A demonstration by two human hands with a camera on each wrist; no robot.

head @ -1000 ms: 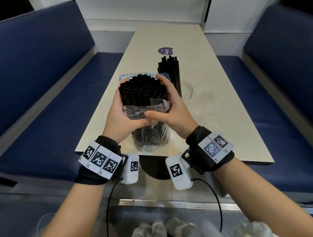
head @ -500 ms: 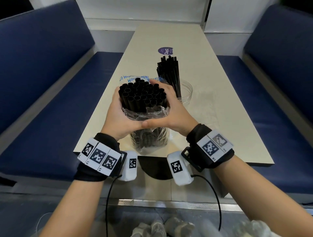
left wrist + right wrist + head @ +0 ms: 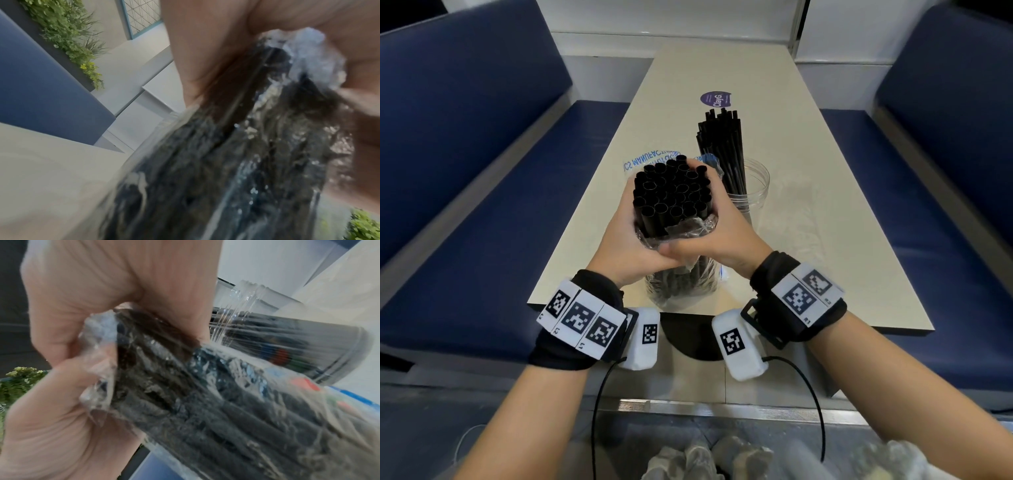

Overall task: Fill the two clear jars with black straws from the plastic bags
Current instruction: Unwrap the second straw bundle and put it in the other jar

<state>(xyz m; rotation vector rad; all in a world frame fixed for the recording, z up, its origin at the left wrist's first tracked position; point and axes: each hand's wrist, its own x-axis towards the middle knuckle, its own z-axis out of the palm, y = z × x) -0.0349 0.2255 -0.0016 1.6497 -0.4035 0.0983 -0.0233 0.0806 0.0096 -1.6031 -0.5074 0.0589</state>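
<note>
A bundle of thick black straws stands upright, still wrapped low down in a crumpled clear plastic bag. Its lower end sits in the near clear jar at the table's front edge. My left hand and right hand grip the bundle from both sides, thumbs meeting in front over the bag. The right wrist view shows the bagged straws against my palm. Behind, on the right, the second clear jar holds thin black straws.
An emptied plastic bag with blue print lies on the table behind the bundle. A round purple sticker sits farther back. Blue benches flank the table on both sides.
Both hands have closed tighter round the bundle, and the thumbs have come together in front. The bundle has sunk slightly toward the near jar.
</note>
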